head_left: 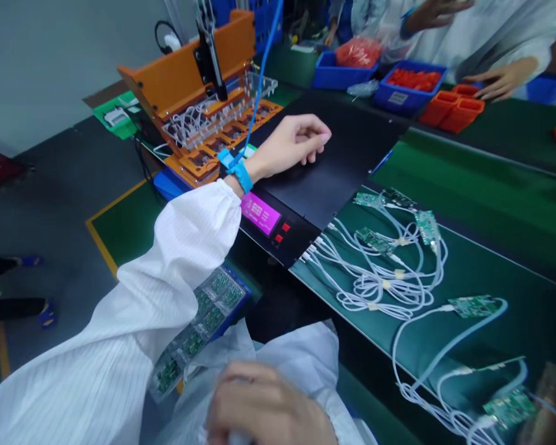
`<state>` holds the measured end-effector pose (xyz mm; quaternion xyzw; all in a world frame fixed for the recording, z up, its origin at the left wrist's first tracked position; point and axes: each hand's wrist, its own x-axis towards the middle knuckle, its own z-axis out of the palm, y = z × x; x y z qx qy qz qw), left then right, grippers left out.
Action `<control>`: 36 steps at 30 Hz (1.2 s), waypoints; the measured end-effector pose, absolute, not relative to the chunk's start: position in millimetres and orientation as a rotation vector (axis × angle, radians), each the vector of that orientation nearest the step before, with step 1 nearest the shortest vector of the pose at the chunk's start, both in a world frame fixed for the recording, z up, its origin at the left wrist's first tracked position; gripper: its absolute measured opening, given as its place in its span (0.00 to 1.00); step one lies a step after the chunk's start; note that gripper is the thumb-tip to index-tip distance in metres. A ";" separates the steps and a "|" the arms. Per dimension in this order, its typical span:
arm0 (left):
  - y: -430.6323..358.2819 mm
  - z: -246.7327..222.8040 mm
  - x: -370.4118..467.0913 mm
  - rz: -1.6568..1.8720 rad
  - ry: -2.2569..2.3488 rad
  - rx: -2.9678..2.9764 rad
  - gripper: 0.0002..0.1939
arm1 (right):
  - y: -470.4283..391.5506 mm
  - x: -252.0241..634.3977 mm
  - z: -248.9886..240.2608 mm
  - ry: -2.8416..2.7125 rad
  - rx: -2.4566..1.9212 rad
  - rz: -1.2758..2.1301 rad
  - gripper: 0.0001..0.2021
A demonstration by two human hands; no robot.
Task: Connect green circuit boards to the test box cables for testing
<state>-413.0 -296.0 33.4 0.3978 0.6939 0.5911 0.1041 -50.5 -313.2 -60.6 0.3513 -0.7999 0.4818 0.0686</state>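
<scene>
Over the black box top [324,179], my left hand [301,143] has its fingers curled together; whether they hold anything is too small to make out. A blue strap [241,174] with a blue cord circles that wrist. Low in the view, above my lap, my right hand [264,408] is smeared by motion, and its fingers are unclear. A lit pink display [260,213] and red buttons [282,233] are on the box front. White cables [384,284] run from the box to green circuit boards [375,240] on the green table.
An orange fixture [189,68] with wired clear plates stands behind my left arm. A tray of boards [204,318] lies near my lap. Blue bins [410,86] and orange parts [451,111] are across the table, beside another person's hand [505,79].
</scene>
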 end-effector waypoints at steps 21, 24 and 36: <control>-303.6 41.8 -410.3 1.689 1.917 1.233 0.04 | -262.2 -96.7 -300.0 -3.025 -1.538 0.461 0.37; -305.4 43.4 -411.0 1.672 1.908 1.238 0.02 | -270.8 -100.4 -303.4 -2.980 -1.526 0.537 0.37; -307.8 32.7 -418.0 1.689 1.919 1.299 0.09 | -272.8 -88.0 -347.9 -2.862 -1.506 0.440 0.35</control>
